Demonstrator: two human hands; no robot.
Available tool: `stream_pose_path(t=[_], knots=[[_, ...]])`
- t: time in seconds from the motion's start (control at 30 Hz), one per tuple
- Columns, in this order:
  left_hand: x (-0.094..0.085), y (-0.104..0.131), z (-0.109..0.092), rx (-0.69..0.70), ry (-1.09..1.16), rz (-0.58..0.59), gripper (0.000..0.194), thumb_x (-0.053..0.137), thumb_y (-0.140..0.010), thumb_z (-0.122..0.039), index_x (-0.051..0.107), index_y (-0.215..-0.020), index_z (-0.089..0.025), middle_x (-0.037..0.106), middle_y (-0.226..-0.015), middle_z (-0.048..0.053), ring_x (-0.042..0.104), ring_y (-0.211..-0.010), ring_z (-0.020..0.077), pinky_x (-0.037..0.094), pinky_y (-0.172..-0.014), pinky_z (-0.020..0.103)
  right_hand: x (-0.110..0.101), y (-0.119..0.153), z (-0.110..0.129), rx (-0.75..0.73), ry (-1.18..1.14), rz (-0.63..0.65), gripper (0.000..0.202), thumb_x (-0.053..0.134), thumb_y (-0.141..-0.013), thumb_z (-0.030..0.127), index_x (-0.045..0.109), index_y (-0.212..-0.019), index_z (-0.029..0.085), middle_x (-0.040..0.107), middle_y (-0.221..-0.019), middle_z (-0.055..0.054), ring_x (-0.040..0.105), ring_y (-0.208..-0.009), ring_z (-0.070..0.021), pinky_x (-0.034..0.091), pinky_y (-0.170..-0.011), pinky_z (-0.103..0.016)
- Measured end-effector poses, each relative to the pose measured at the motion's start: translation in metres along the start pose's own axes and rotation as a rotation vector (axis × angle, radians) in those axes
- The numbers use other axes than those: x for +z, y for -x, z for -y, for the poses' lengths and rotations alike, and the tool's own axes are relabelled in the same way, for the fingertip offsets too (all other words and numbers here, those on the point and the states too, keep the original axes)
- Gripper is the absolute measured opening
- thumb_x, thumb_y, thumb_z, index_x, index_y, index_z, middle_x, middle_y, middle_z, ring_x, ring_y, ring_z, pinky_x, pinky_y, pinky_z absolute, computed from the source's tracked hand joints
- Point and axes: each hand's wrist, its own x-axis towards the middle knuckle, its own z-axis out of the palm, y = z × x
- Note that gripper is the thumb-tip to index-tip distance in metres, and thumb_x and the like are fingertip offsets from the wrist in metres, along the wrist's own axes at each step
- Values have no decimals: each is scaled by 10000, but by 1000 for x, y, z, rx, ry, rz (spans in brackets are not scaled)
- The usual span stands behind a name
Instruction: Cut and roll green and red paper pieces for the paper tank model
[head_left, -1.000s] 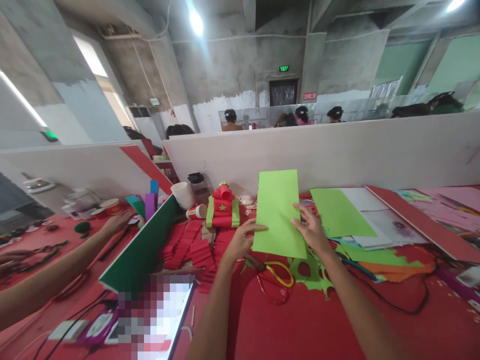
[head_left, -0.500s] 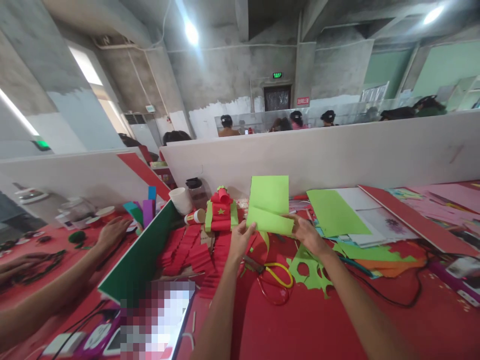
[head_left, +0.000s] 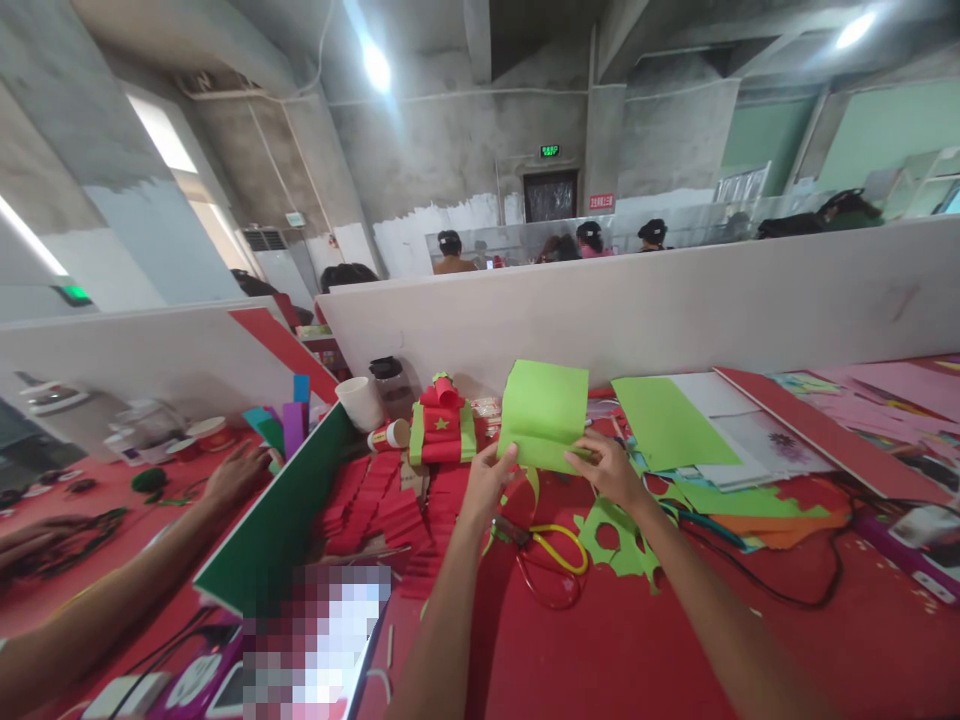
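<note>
A bright green sheet of paper (head_left: 544, 405) is held up above the red table, its lower part folded or creased. My left hand (head_left: 489, 478) pinches the sheet's lower left corner. At its lower right edge, my right hand (head_left: 609, 468) grips it between thumb and fingers. Beneath the hands lie scissors with yellow and red handles (head_left: 561, 548) and a green paper scrap with round holes (head_left: 616, 540). Left of the sheet stands a red and green paper craft with a star (head_left: 442, 420), beside folded red paper strips (head_left: 401, 515).
A green board (head_left: 281, 510) divides the table at left, with a phone (head_left: 349, 640) near it. Beyond it are a co-worker's hands (head_left: 236, 475). A white cup (head_left: 360, 403) stands by the partition (head_left: 637, 310). Papers (head_left: 675, 425) and a cable lie at right.
The held sheet's raised lower flap has dropped and its upper part now bends toward me. My right hand has shifted slightly left along the edge. The co-worker's hand has moved a little.
</note>
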Motion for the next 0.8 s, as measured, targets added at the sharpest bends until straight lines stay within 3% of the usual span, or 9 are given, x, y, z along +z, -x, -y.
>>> stream_pose_path(t=[0.17,0.3,0.4,0.57,0.63,0.7,0.8], knots=[[0,-5,5,26,37,-46,445,837,-619,-414,727,-954,-143,736,-932,90,690,-836,213,563,-758,328,2,2,-1,5,-83,32,253,639,-834,431,686,-786,187,595,-893,-55,589,-826,-202,462,-729,-300],[2,-4,7,95,13,-5,381,802,-670,-388,686,-941,-147,712,-929,63,663,-833,181,537,-777,304,1,0,-2,104,-131,-8,314,624,-830,485,686,-771,182,533,-747,-18,496,-633,-148,408,-586,-267],[5,-2,6,166,-61,3,306,792,-681,-361,605,-819,-162,650,-792,-2,609,-728,123,501,-713,243,2,-1,0,163,-127,-71,329,640,-809,505,657,-735,185,473,-613,16,391,-526,-120,324,-492,-253],[10,0,6,190,-98,-50,387,790,-653,-354,446,-727,-194,562,-693,-53,549,-638,97,470,-663,223,4,1,7,227,-206,-52,296,669,-794,490,652,-850,199,337,-519,67,271,-453,-97,226,-412,-237],[11,-1,8,189,-81,-81,389,782,-655,-357,436,-737,-198,556,-691,-55,551,-635,98,482,-673,233,2,3,10,232,-270,10,330,689,-785,468,658,-988,210,351,-528,73,295,-454,-98,261,-405,-225],[11,-3,10,190,-58,-123,391,780,-656,-355,434,-748,-199,558,-702,-53,564,-650,102,499,-683,244,0,4,13,234,-357,91,414,710,-771,454,646,-1107,222,458,-593,50,411,-507,-114,379,-440,-226],[10,-4,12,184,-13,-167,396,787,-654,-356,444,-772,-198,608,-778,-24,614,-736,130,537,-745,291,-2,5,12,218,-476,178,516,748,-728,466,643,-1174,227,611,-857,-26,586,-736,-172,550,-598,-293]])
